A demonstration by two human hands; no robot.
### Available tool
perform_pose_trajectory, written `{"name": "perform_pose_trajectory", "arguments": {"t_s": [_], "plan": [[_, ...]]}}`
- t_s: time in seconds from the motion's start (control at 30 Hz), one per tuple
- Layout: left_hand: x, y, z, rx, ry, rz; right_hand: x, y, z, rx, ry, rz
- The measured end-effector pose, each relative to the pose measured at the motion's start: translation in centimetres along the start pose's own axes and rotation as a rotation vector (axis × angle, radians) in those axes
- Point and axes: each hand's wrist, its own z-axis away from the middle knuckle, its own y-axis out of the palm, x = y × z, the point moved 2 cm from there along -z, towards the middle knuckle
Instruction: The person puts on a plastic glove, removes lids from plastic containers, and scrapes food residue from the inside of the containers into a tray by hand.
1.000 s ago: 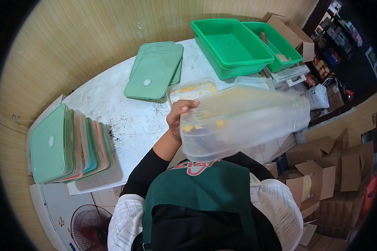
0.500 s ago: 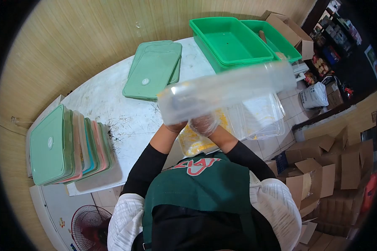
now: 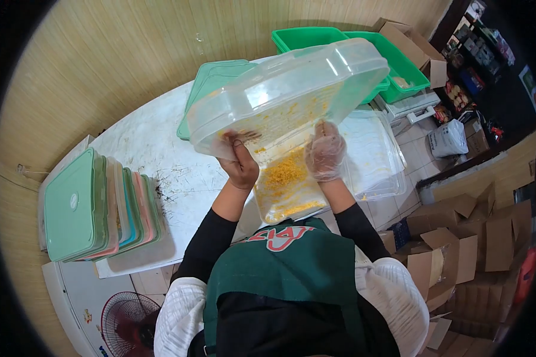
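Observation:
My left hand (image 3: 239, 163) is closed on the left end of a clear plastic container (image 3: 292, 77), thumb outside and fingers seen through its wall. The container is tipped up on its side, with yellow-orange crumbs clinging inside. My right hand (image 3: 326, 153), in a clear plastic glove, is closed just below the raised container's lower edge; what it pinches, if anything, is hidden. Beneath both hands a second clear container (image 3: 261, 205) lies on the table, holding a heap of yellow-orange crumbs (image 3: 284, 174).
Another clear container (image 3: 375, 154) lies on the right of the white table (image 3: 143, 152). Green lids (image 3: 211, 80) lie behind my left hand. Green tubs (image 3: 307, 38) stand at the back. Lidded containers (image 3: 77, 205) are grouped at the left. Cardboard boxes (image 3: 452, 250) and a fan (image 3: 128, 321) are below.
The raised container has swung left and tipped, so its crumb-covered inside faces me. My hands have moved apart, and the crumb heap below is more exposed.

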Motion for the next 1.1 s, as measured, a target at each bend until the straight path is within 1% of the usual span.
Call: {"name": "perform_pose_trajectory", "arguments": {"t_s": [0.1,0.13,0.2,0.27,0.3,0.4,0.5,0.6,0.67,0.7,0.73,0.77,0.8,0.87,0.9,0.97,1.0,1.03,1.07,1.1], "plan": [[-0.5,0.0,0.0,0.028,0.21,-0.282,2.2,0.1,0.9,-0.001,-0.126,0.035],[-0.5,0.0,0.0,0.02,0.199,-0.255,3.6,0.0,1.3,0.004,-0.177,0.039],[-0.4,0.2,0.2,0.007,0.175,-0.202,6.0,-0.5,2.1,0.017,-0.154,0.033],[0.1,0.0,0.8,0.023,0.109,-0.193,7.4,-0.2,2.6,0.026,-0.119,0.01],[-0.3,0.1,0.7,0.03,0.075,-0.188,7.8,-0.9,2.4,0.147,-0.073,-0.143],[-1.8,0.6,0.1,0.088,0.047,-0.128,8.1,0.2,2.6,0.099,-0.015,-0.416],[-2.2,0.7,0.1,0.074,0.153,-0.295,8.1,1.1,2.5,0.204,0.022,-0.614],[-4.5,1.4,-0.7,0.172,0.31,-0.355,7.5,1.8,2.5,0.18,-0.108,-0.629],[-4.7,1.3,-0.6,0.221,0.428,-0.447,6.4,4.1,3.0,0.314,-0.301,-0.524],[-3.8,0.8,-0.3,0.261,0.337,-0.289,5.8,4.7,3.3,0.38,-0.397,-0.469],[-3.0,0.2,-0.1,0.287,0.245,-0.131,5.3,4.2,3.3,0.342,-0.382,-0.562],[-0.1,-1.1,1.0,0.318,-0.001,0.228,4.9,3.6,3.3,0.301,-0.367,-0.655],[-1.0,-1.0,0.4,0.336,-0.082,0.331,4.3,3.0,3.3,0.259,-0.352,-0.747],[-2.9,-0.8,-0.7,0.345,-0.252,0.536,2.8,2.0,4.4,0.263,-0.455,-0.516],[-3.9,-0.6,-1.5,0.335,-0.274,0.613,2.2,1.5,4.9,0.261,-0.507,-0.4],[-4.3,-0.3,-1.9,0.295,-0.177,0.617,1.4,0.7,5.5,0.268,-0.563,-0.288],[-4.4,-0.1,-2.0,0.27,-0.062,0.545,1.1,0.2,5.6,0.271,-0.565,-0.28],[-4.5,0.1,-1.8,0.245,0.047,0.474,0.8,-0.4,5.7,0.265,-0.54,-0.295],[-4.4,-0.1,-1.9,0.308,0.165,0.403,0.7,-1.0,5.7,0.235,-0.483,-0.346],[-3.9,-0.7,-2.3,0.367,0.291,0.333,0.7,-1.8,5.4,0.17,-0.359,-0.431]]}}
